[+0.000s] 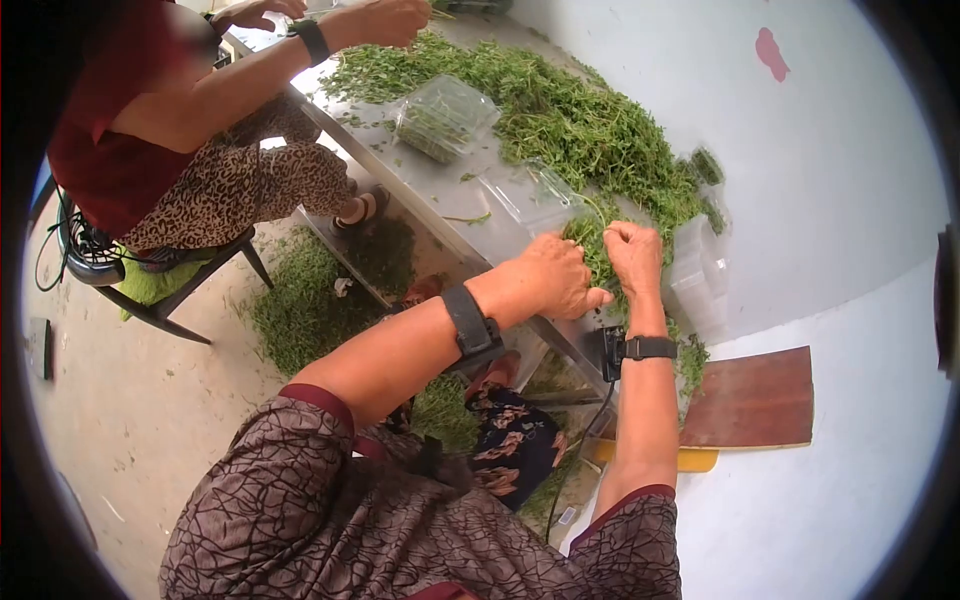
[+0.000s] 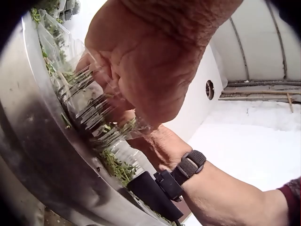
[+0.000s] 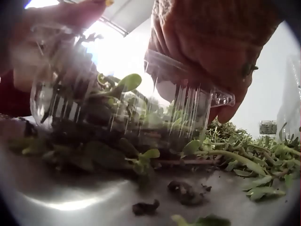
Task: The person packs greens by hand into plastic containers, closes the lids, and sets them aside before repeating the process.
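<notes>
Both hands were down at the near edge of the steel counter [image 1: 420, 190], working one clear clamshell tub [image 3: 141, 108] packed w/ leafy green sprigs. Left hand [image 1: 555, 275] had its fingers curled over the tub's near side, pinning it to the counter, prob. so it wouldn't slide. Right hand [image 1: 632, 252] was fisted, fingers curled on the tub's far rim; the right wrist cam showed fingertips [image 3: 225, 110] hooked over the plastic lip, pressing down, likely to squash the greens in. Tub sat on the counter between the two hands, just in front of the big heap of loose herbs [image 1: 580, 120]. Stray sprigs lay beside it. Another filled tub [image 1: 443, 117] sat farther up; a 2nd person [image 1: 200, 130] in red reached into the pile.
</notes>
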Action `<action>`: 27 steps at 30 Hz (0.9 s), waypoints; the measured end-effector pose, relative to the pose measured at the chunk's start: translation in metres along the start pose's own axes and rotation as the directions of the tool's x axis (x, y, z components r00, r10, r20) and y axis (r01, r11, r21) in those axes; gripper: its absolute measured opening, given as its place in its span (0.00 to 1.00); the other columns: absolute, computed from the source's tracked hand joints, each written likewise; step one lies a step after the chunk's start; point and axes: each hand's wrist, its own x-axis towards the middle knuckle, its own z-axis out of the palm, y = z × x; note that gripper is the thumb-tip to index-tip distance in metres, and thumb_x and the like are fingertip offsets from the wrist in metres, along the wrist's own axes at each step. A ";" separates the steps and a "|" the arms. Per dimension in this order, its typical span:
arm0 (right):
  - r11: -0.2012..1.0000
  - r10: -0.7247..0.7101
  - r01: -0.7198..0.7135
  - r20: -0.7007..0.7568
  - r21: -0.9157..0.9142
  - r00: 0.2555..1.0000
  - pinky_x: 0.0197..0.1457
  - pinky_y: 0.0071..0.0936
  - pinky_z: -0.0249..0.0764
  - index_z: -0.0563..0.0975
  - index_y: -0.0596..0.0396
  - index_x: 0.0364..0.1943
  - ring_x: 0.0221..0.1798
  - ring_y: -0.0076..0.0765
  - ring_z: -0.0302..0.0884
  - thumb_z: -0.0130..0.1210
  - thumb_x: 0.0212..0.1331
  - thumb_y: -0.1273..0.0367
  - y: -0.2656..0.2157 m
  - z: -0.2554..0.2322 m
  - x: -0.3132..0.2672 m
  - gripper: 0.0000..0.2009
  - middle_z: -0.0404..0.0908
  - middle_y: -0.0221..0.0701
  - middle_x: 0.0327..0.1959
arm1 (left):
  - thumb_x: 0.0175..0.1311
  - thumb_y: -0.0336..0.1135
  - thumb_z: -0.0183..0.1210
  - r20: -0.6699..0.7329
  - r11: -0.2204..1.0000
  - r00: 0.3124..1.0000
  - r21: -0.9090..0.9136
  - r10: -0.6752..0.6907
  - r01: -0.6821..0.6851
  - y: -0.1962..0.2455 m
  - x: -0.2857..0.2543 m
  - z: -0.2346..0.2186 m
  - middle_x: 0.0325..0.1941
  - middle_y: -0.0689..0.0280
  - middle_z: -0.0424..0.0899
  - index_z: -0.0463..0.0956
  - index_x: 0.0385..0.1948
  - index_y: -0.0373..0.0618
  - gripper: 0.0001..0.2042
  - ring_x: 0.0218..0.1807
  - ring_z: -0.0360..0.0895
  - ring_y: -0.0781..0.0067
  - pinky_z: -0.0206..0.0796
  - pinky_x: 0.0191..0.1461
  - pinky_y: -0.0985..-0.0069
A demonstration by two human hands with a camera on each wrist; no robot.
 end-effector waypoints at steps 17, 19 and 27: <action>0.815 0.177 -0.038 -0.186 0.578 0.966 0.24 0.19 0.70 0.78 0.65 0.29 0.25 0.26 0.80 0.47 0.53 0.78 -0.004 -0.056 -0.022 0.07 0.82 0.37 0.28 | 0.67 0.58 0.35 0.061 0.999 0.998 -0.008 -0.032 0.033 -0.001 -0.001 -0.006 0.54 0.48 0.75 0.78 0.38 0.36 0.31 0.58 0.70 0.54 0.58 0.62 0.64; 0.836 0.185 -0.056 -0.184 0.546 0.965 0.29 0.24 0.72 0.78 0.64 0.31 0.28 0.32 0.81 0.50 0.54 0.73 0.019 -0.068 -0.033 0.08 0.82 0.37 0.27 | 0.67 0.59 0.35 0.069 1.000 0.997 0.001 -0.024 0.024 -0.002 -0.001 -0.004 0.55 0.48 0.74 0.78 0.39 0.38 0.31 0.59 0.69 0.54 0.57 0.63 0.64; 0.970 0.187 -0.217 -0.228 -0.114 0.956 0.43 0.37 0.72 0.79 0.57 0.41 0.38 0.48 0.79 0.59 0.50 0.60 0.050 -0.091 -0.113 0.18 0.82 0.43 0.35 | 0.65 0.55 0.44 -0.063 0.998 0.998 -0.060 0.008 -0.012 -0.003 -0.009 -0.015 0.57 0.51 0.73 0.76 0.42 0.37 0.26 0.63 0.65 0.52 0.52 0.68 0.62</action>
